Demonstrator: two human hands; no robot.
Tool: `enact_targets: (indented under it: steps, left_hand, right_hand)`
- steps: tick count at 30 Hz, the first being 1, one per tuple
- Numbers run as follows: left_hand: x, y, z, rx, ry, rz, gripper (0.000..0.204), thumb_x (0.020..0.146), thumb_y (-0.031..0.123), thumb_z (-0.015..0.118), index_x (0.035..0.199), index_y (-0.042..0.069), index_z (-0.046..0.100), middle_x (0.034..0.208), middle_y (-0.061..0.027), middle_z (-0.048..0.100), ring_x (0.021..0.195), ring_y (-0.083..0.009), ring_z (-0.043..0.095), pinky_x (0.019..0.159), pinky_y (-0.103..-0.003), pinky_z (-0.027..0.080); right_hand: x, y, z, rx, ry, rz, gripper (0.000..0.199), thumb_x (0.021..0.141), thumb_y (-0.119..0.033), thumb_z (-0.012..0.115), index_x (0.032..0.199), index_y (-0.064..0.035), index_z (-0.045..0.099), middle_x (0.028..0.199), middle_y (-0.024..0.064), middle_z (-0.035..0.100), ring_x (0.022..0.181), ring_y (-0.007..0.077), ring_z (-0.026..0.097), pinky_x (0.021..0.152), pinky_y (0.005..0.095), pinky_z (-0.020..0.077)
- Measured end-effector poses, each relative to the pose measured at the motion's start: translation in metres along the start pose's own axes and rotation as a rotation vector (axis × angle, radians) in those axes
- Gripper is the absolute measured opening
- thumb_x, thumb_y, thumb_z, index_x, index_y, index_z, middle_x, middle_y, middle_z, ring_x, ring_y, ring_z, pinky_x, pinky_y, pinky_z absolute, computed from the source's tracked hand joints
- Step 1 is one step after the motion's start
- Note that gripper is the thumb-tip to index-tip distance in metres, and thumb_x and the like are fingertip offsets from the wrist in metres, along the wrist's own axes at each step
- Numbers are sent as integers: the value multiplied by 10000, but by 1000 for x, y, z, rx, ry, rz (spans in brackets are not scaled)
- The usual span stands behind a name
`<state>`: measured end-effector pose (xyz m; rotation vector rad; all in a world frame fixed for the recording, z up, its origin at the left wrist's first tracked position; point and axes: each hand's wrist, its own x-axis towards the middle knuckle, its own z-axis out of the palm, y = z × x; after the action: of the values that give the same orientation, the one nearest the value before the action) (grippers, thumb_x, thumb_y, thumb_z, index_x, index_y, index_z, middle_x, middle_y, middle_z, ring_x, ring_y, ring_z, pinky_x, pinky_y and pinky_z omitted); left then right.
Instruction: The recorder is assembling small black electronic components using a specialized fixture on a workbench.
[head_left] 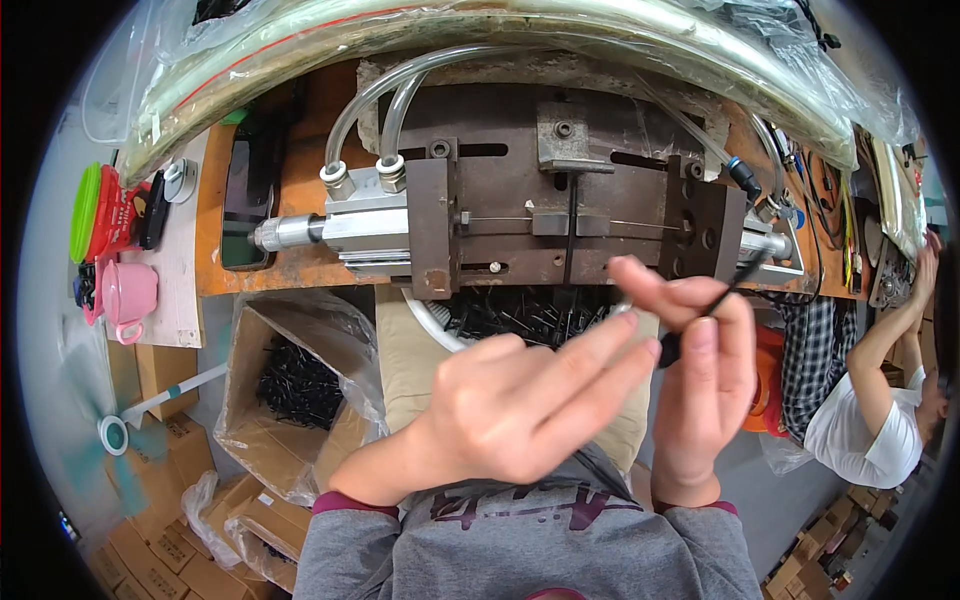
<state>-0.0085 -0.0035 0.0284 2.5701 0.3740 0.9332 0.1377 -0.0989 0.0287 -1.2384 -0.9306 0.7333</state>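
My right hand (705, 385) is raised right of centre, its fingers closed on a thin black part (735, 285) with a rod-like end that points up and right. My left hand (510, 410) reaches across from the left, fingers pressed together, tips beside the part's lower black end. Whatever those tips pinch is hidden. Beyond both hands stands a brown metal fixture (510, 265) with an air cylinder (365, 235) on its left. A black strip (571, 230) runs upright between two small grey blocks at the fixture's middle.
Below the fixture is a white-rimmed bowl (432, 320) of black parts. A lined carton (255, 400) with more black parts stands on the left. A phone (250, 195) lies on the wooden bench. Plastic-wrapped tubing (500, 25) arches across the back. Another person (865, 430) works at right.
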Motion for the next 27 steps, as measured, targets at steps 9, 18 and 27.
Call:
enact_targets:
  steps: [9, 18, 27]
  left_hand:
    - [-7, -7, 2, -237, 98, -131, 324, 641, 26, 793, 958, 35, 725, 1063, -108, 711, 646, -155, 672, 547, -250, 514]
    - [0, -11, 3, 195, -165, -205, 210, 684, 67, 746, 878, 55, 667, 1221, -72, 667, 534, -129, 598, 486, -257, 456]
    - [11, -11, 3, 261, -191, -184, 220, 690, 74, 736, 891, 62, 646, 1215, -70, 670, 493, -130, 577, 474, -254, 441]
  right_hand:
    - [-1, 6, 6, -88, -45, 8, 390, 1030, -121, 359, 1376, 59, 356, 1306, 233, 574, 1195, 257, 575, 977, 328, 439]
    - [-5, 8, -6, -216, 13, -144, 319, 991, -84, 432, 1270, 72, 440, 1192, 252, 623, 1116, 271, 607, 928, 344, 460]
    - [-14, 9, -9, -259, 14, -166, 378, 957, -194, 551, 1212, 82, 510, 984, 199, 689, 854, 202, 641, 764, 299, 489]
